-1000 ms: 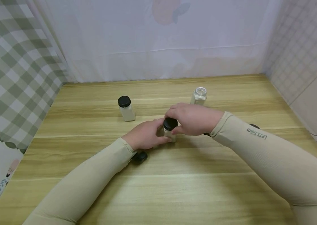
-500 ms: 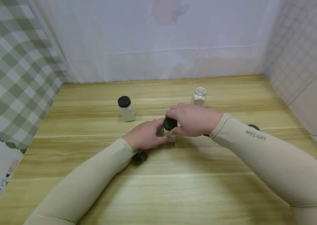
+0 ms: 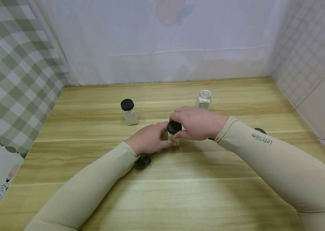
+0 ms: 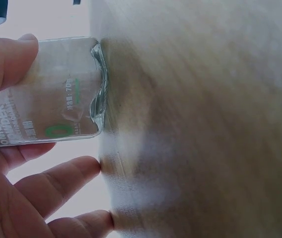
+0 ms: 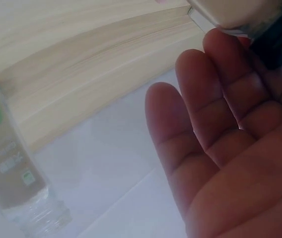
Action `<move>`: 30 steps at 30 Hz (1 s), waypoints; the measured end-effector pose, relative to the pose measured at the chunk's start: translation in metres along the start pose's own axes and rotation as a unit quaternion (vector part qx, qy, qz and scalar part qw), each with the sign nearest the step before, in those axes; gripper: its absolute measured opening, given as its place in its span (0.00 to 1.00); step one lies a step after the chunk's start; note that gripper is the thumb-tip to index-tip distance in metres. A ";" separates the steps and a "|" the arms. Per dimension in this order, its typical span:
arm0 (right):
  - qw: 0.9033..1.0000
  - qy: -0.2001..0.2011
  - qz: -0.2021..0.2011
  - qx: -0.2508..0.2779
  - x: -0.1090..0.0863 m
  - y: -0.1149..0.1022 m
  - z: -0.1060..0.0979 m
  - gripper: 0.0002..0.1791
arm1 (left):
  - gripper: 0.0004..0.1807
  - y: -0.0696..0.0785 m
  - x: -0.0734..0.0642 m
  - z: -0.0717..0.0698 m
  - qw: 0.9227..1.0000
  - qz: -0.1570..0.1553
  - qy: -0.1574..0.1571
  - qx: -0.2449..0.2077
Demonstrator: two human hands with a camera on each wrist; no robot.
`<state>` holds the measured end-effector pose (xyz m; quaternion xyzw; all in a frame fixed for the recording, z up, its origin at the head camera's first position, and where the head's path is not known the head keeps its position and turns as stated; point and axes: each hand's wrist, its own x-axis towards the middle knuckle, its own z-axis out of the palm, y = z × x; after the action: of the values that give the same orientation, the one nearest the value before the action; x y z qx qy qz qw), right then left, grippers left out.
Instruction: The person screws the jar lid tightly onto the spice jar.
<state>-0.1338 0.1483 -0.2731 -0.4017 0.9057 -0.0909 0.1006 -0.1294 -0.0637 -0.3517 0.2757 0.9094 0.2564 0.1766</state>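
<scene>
In the head view a clear glass spice jar (image 3: 173, 138) stands upright on the wooden table, topped by a black lid (image 3: 174, 127). My left hand (image 3: 147, 138) grips its body from the left. In the left wrist view this jar (image 4: 46, 94) bears an onion powder label, and its base sits right at the table surface. From the right, my right hand (image 3: 198, 123) pinches the lid between thumb and fingers. The right wrist view has the lid (image 5: 277, 42) at the upper right, beside the curled fingers (image 5: 195, 94).
Another jar (image 3: 129, 115) with a black lid stands at the back left. A lidless jar (image 3: 203, 101) with pale powder stands behind my right hand. A black round lid (image 3: 260, 130) shows partly behind the right sleeve (image 3: 266, 160). White cloth (image 3: 162, 57) borders the table's back.
My right wrist and forearm have shifted very slightly; both hands keep their hold on the jar and its lid. The other jars stay in place.
</scene>
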 end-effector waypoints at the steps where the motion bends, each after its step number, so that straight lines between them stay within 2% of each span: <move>1: 1.000 0.000 0.000 0.001 0.000 0.000 0.000 0.16 | 0.28 0.000 0.000 0.000 1.000 0.000 0.000 0.000; 16: 1.000 0.005 0.007 -0.002 -0.002 -0.001 0.000 0.17 | 0.26 0.001 0.000 -0.001 1.000 0.004 0.003 0.001; 21: 1.000 0.013 0.001 0.022 -0.003 0.005 0.001 0.21 | 0.27 0.001 -0.001 -0.001 1.000 0.005 0.003 -0.002; 25: 0.997 0.048 0.015 0.058 -0.009 0.015 -0.010 0.24 | 0.28 0.001 0.000 0.000 1.000 0.007 0.003 -0.004; 30: 0.986 0.120 0.062 0.095 -0.021 0.027 -0.034 0.19 | 0.26 0.000 0.000 0.000 1.000 0.004 0.001 -0.004</move>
<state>-0.1480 0.1850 -0.2452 -0.3201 0.9214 -0.2175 0.0342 -0.1292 -0.0634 -0.3520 0.2785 0.9075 0.2610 0.1754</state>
